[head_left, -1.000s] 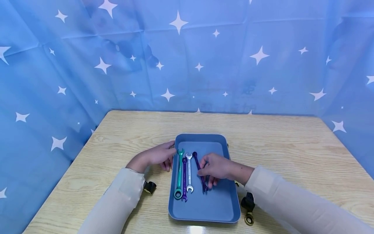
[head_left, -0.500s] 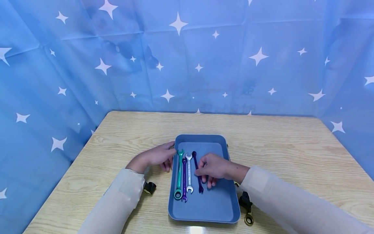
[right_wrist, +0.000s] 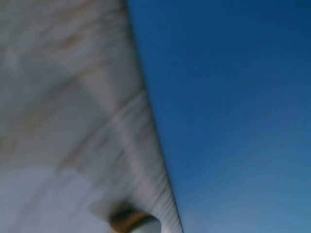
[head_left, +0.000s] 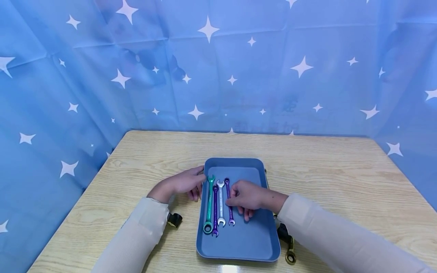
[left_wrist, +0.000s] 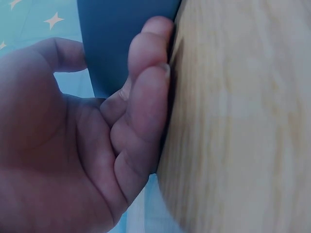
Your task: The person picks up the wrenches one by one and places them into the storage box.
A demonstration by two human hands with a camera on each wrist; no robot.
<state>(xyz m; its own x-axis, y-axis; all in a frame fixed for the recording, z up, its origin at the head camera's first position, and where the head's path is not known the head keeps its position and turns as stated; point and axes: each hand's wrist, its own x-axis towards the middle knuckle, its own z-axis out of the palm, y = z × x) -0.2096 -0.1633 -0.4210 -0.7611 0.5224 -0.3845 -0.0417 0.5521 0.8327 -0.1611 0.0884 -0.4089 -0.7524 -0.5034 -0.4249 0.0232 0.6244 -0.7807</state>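
Note:
In the head view, a blue-grey rectangular tray [head_left: 252, 242] lies on the table. My left hand [head_left: 186, 182] grips its left side, the thumb at the rim and curled fingers against the outer wall, as the left wrist view shows. My right hand [head_left: 248, 196] reaches inside, pinching a purple combination wrench [head_left: 230, 213] between thumb and fingers; part of its shaft is hidden. To the left of that wrench lie a silver open-end wrench [head_left: 220, 204], another purple wrench [head_left: 215, 210] and a longer green combination wrench [head_left: 209, 204], roughly side by side.
A gold-coloured wrench [head_left: 290, 256] lies on the table beyond the tray's right wall, partly under the right forearm. Black wrist mounts [head_left: 175, 219] hang below the sleeves. A blue star-patterned cloth [head_left: 218, 76] stands behind the wooden table [head_left: 164, 151].
My right hand has shifted left with the pinched purple wrench, which has turned closer to parallel with the silver one. The left hand stays at the tray's side.

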